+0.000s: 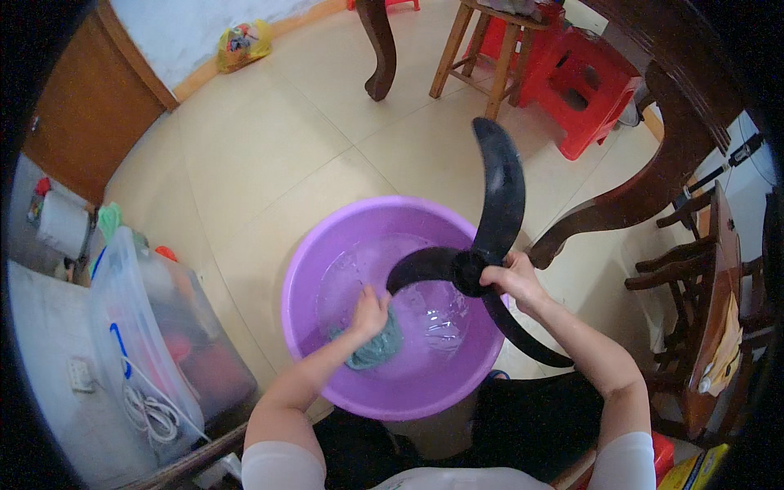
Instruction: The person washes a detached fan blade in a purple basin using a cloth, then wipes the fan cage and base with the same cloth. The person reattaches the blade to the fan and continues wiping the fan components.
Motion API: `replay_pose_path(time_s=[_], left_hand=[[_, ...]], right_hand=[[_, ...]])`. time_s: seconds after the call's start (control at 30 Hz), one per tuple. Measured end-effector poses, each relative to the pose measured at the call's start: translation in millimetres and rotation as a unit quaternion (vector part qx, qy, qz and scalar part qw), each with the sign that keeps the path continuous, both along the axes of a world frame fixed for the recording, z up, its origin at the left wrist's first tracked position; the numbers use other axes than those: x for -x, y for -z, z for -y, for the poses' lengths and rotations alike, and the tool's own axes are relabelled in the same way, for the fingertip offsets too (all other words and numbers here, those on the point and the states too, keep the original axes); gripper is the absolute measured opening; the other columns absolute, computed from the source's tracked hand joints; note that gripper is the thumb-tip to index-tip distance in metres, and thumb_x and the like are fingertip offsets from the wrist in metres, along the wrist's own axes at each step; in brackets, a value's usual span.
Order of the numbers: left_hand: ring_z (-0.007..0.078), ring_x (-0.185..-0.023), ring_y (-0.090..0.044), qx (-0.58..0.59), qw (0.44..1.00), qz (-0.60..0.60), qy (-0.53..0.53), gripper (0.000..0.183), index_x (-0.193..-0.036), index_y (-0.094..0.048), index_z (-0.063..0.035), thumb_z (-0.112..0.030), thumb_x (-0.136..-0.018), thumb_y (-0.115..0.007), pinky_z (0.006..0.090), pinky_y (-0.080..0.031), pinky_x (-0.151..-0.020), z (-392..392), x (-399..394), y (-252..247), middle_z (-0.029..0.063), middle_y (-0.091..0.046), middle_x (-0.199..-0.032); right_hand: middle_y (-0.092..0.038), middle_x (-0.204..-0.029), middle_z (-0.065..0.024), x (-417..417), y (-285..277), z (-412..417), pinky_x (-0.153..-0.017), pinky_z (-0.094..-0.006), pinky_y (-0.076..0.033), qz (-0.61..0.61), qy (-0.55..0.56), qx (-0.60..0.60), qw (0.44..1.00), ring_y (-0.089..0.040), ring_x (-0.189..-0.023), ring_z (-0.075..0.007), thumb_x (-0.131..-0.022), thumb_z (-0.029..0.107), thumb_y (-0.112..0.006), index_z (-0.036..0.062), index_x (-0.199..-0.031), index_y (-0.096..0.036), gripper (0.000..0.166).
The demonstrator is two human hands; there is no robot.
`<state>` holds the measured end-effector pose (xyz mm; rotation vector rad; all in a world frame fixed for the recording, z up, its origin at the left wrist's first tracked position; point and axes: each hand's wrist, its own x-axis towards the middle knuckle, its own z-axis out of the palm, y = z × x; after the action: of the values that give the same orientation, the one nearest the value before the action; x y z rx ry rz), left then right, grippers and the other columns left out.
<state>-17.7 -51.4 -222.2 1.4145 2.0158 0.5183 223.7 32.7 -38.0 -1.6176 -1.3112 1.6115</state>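
Observation:
A black three-bladed fan blade is held by its hub in my right hand, over the right rim of a purple plastic basin. One blade points away from me, one reaches left over the basin, and one extends toward my right forearm. My left hand grips a wet grey-green cloth inside the basin, near the tip of the left blade. Whether those fingers touch the tip is hard to tell. Shallow water with glints of light covers the basin's bottom.
Left of the basin stands a translucent storage box with a coiled white cable. Carved dark wooden legs rise at the right. Red plastic stools and a wooden stool stand farther back. A yellow bag lies by the wall.

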Motion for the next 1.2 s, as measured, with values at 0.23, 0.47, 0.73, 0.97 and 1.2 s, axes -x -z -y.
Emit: replay_pose_path(time_s=[0.23,0.47,0.73,0.97,1.2], left_hand=[[0.0436,-0.118,-0.024,0.187,0.873,-0.269,0.362,0.076,-0.137,-0.008,-0.0166,-0.03,-0.078,-0.054,0.0571,-0.024,-0.094,65.7,5.5,26.0,0.0198,-0.013,-0.137],[0.0289,-0.1,-0.049,0.188,0.929,0.299,-0.109,0.053,-0.121,-0.037,-0.0031,0.002,-0.071,-0.053,0.0368,-0.043,-0.082,9.8,39.9,29.8,0.0148,-0.045,-0.113],[0.0222,-0.088,-0.059,0.255,0.791,0.483,-0.276,0.03,-0.111,-0.047,0.0042,-0.003,-0.082,-0.047,0.0322,-0.05,-0.073,-2.3,45.4,0.8,0.0138,-0.057,-0.101],[0.0192,-0.085,-0.058,0.259,0.72,0.642,-0.052,0.023,-0.106,-0.049,0.0031,-0.008,-0.085,-0.048,0.0295,-0.049,-0.075,-38.7,31.5,-52.9,0.0118,-0.057,-0.096],[0.0202,-0.094,-0.053,0.002,0.811,0.578,0.084,0.029,-0.11,-0.044,-0.0049,-0.001,-0.082,-0.047,0.0312,-0.044,-0.079,-58.6,-14.6,-78.7,0.0113,-0.052,-0.105]], right_hand=[[-0.057,-0.06,-0.0035,-7.4,27.8,1.1,-0.049,-0.026,-0.041,0.117,-0.047,0.004,0.992,-0.052,-0.053,-0.0114,-0.057,0.01,-0.064,-0.0006,-0.068,-0.059,0.016],[-0.06,-0.064,-0.0065,-14.2,35.3,-2.9,-0.056,-0.0276,-0.044,0.142,-0.067,-0.008,0.988,-0.056,-0.058,-0.0137,-0.057,0.012,-0.064,-0.0027,-0.073,-0.061,0.022],[-0.06,-0.065,-0.0085,-21.2,45.5,-5.1,-0.057,-0.0288,-0.045,0.2,-0.078,0.009,0.977,-0.056,-0.059,-0.016,-0.057,0.014,-0.065,-0.003,-0.072,-0.061,0.024],[-0.058,-0.061,-0.0066,-16.6,46.7,-6.4,-0.05,-0.0285,-0.044,0.174,-0.083,0.052,0.98,-0.053,-0.052,-0.0138,-0.058,0.016,-0.064,-0.0026,-0.07,-0.06,0.022],[-0.056,-0.059,-0.0059,-3.6,38.9,1.6,-0.044,-0.0261,-0.042,0.139,-0.101,0.015,0.985,-0.052,-0.048,-0.013,-0.06,0.012,-0.063,-0.002,-0.069,-0.059,0.018]])
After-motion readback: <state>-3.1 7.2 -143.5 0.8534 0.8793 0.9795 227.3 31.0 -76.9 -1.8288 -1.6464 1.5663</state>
